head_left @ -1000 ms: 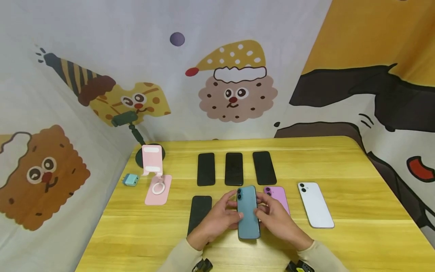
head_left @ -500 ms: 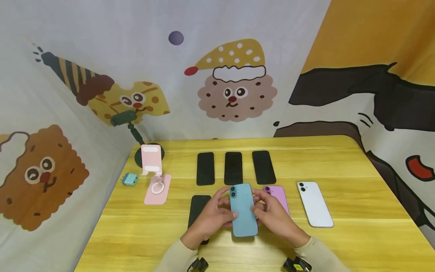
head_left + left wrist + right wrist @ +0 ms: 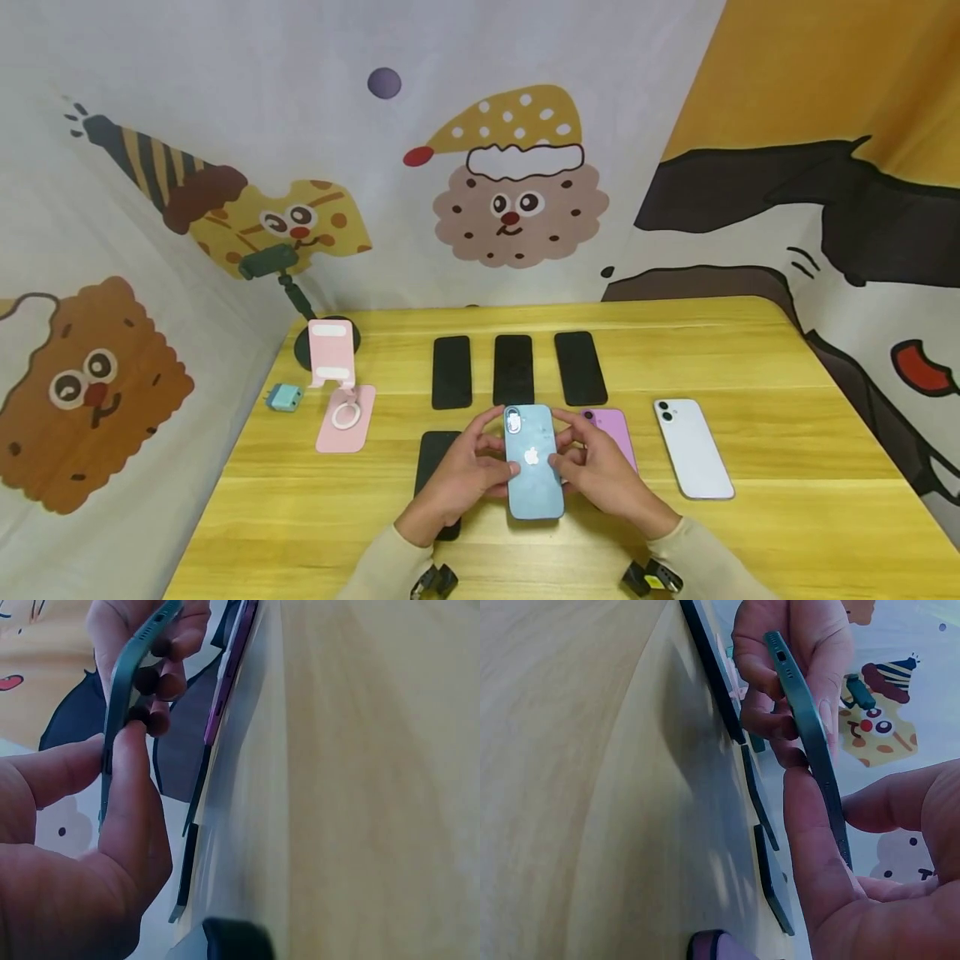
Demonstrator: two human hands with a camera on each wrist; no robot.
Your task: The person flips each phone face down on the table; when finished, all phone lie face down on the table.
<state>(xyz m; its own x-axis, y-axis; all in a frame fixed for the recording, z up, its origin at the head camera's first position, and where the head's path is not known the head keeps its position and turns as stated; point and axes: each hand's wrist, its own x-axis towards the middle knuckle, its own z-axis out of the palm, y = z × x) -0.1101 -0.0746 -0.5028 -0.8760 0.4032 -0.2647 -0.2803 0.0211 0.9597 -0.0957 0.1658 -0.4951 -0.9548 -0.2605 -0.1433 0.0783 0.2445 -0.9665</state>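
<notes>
Both hands hold a light-blue smartphone by its long sides, its back with camera lenses and an apple logo facing up towards the head camera. My left hand pinches the left side, thumb on the back and fingers underneath. On the opposite side my right hand grips it the same way. Both wrist views show the phone's edge raised above the table. A black phone lies partly hidden under my left forearm. Beside my right hand lies a pink phone, partly covered by it.
Three dark phones lie in a row farther back, the middle one straight ahead. A white phone lies at the right. A pink phone stand, a blue charger plug and a dark green stand are at the left.
The blue phone has shifted slightly left and its back has tilted, so that its logo and a glare on the lenses now show. Both hands keep their hold.
</notes>
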